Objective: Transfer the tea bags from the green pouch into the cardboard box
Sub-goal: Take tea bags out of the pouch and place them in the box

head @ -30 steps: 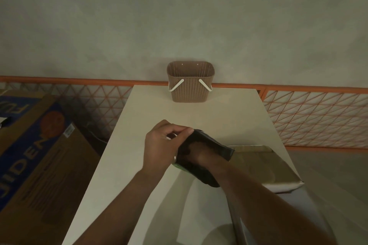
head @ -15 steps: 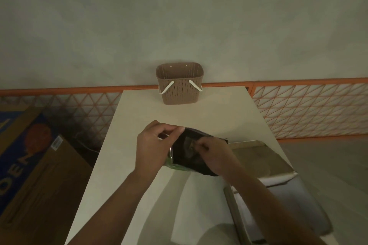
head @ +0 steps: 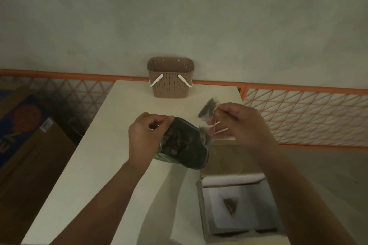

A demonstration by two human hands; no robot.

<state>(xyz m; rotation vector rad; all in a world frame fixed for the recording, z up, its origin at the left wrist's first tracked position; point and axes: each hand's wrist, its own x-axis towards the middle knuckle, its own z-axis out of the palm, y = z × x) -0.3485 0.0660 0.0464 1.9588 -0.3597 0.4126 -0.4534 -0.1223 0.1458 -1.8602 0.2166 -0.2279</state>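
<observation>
Left hand (head: 146,137): I pinch the rim of the green pouch (head: 184,145), holding its open mouth tilted up over the table; dark tea bags show inside.
Right hand (head: 242,125): my fingers pinch the white strings of blurred tea bags (head: 208,110) lifted just above the pouch mouth.
Cardboard box (head: 239,207): open at the table's near right edge, below my right forearm; one tea bag (head: 230,206) lies on its white floor.
Table (head: 111,125): pale cream, long, running to the wall.
Basket (head: 170,76): brown perforated plastic with white handles, at the far end.
Room: grey wall (head: 179,16), orange lattice railing (head: 308,117), printed carton (head: 25,131) at left.
</observation>
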